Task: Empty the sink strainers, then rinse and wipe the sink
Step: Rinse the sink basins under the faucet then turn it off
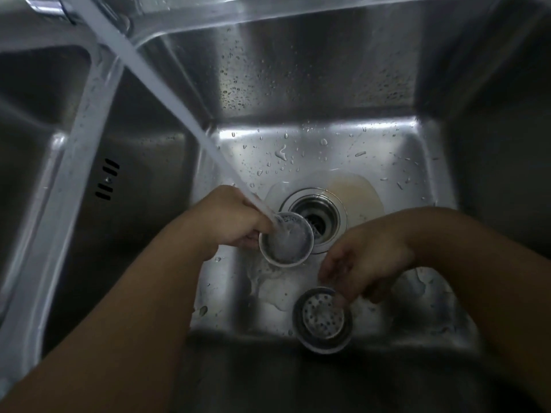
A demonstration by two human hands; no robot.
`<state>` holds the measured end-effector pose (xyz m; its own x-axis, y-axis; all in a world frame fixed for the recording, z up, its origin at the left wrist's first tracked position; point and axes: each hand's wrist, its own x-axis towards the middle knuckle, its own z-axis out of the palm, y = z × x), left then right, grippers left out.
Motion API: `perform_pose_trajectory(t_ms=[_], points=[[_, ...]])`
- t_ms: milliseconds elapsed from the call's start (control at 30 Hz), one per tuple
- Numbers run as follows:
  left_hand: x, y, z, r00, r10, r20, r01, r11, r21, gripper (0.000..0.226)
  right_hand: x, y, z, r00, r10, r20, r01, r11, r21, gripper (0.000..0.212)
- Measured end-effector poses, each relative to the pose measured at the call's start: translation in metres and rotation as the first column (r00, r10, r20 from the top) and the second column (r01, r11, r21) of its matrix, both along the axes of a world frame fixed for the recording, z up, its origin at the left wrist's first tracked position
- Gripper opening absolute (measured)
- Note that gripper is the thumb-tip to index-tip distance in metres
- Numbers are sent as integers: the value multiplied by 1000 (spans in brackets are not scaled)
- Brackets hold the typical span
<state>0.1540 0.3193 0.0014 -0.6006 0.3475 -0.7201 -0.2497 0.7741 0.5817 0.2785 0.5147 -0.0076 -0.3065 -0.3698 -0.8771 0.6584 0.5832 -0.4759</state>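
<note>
The step in hand looks like rinsing the strainers, with the emptying seemingly done. The left hand (235, 222) grips a small mesh strainer (286, 244) by its left rim, fingers clenched on it, and holds it under the water stream (167, 93) that falls from the tap (59, 7) at far left. Water is hitting the strainer's inside; it sits just near and left of the open drain (316, 219), above the sink floor.

The right hand (366, 260) reaches down to a second, perforated metal strainer (323, 318) near the front wall of the sink (328, 150). Its fingertips touch the strainer's far right rim, but the hand is blurred, so I cannot tell whether they are grasping it or just steadying it.

A pale brownish puddle (354, 195) lies on the floor just right of the drain, and drops cover the far wall.

Next, judging from this, the mesh strainer needs turning under the stream so every side gets flushed, then the perforated one takes its turn. The puddle will need washing down before wiping.
</note>
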Motion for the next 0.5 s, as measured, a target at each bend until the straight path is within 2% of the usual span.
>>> perform_pose_trajectory(t_ms=[67,100,133,167,233,267,300,333,367,400,433,467,500], points=[[1,-4,-1,994,-108,29,109,992,-61,14,0,10,2,995,-97,-16,97,995,26,27],[2,-6,0,983,-171,65,177,979,-106,14,-1,17,1,975,-201,-92,206,977,59,20],[4,-7,2,965,-239,110,254,954,-157,16,-1,23,-1,917,-328,-228,357,929,99,15],[5,-9,2,939,-312,147,338,918,-209,19,-1,29,-6,797,-454,-400,535,836,118,12],[4,-8,4,900,-417,128,436,864,-253,24,-1,39,-19,415,-585,-697,839,543,45,10],[3,-7,5,916,-396,69,401,890,-217,27,-2,43,-27,245,-582,-775,910,413,-22,13],[2,-4,6,959,-283,16,282,950,-132,26,-3,47,-38,164,-527,-834,935,353,-40,22],[0,-1,8,996,-91,25,91,996,-16,21,-3,50,-50,189,-429,-883,933,360,25,34],[0,4,11,987,100,125,-112,989,101,17,-2,50,-60,296,-304,-905,900,406,158,46],[-1,8,13,934,223,279,-280,942,185,25,0,45,-68,420,-174,-891,834,461,303,56],[-1,11,15,865,269,425,-386,897,218,39,2,38,-75,523,-39,-851,745,507,434,63],[-1,13,16,808,273,522,-437,872,220,52,5,28,-81,581,91,-809,650,547,528,69],[-1,14,17,772,257,581,-452,865,218,61,9,18,-86,594,208,-777,555,593,583,72]])
